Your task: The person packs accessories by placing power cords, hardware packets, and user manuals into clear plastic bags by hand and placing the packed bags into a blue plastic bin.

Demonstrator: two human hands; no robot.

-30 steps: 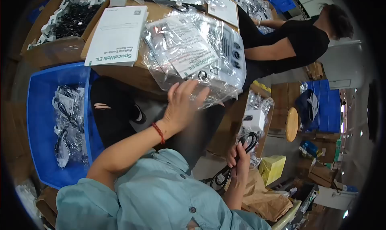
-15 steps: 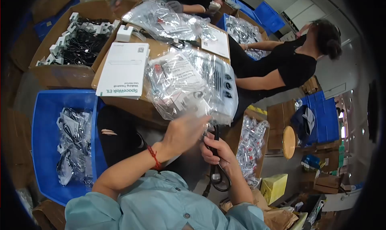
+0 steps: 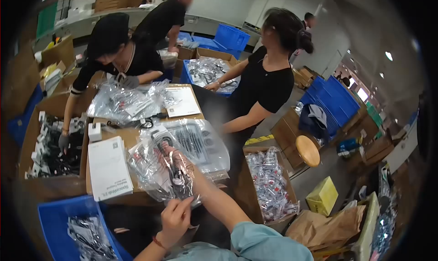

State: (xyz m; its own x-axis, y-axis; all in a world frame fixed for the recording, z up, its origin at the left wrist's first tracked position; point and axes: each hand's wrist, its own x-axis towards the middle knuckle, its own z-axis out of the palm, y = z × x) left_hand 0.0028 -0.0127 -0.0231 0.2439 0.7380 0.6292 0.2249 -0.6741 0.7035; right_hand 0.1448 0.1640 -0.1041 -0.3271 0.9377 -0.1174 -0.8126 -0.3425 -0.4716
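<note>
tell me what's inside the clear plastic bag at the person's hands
Inside the clear crinkled plastic bag, a coiled black cable shows, and the right hand appears to reach in too. Anything beneath the cable and hand is covered, and glare obscures other parts.

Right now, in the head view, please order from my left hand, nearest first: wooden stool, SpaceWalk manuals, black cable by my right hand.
1. Black cable: in clear plastic, beyond left hand.
2. SpaceWalk manuals: upper left.
3. Wooden stool: far right.
</note>
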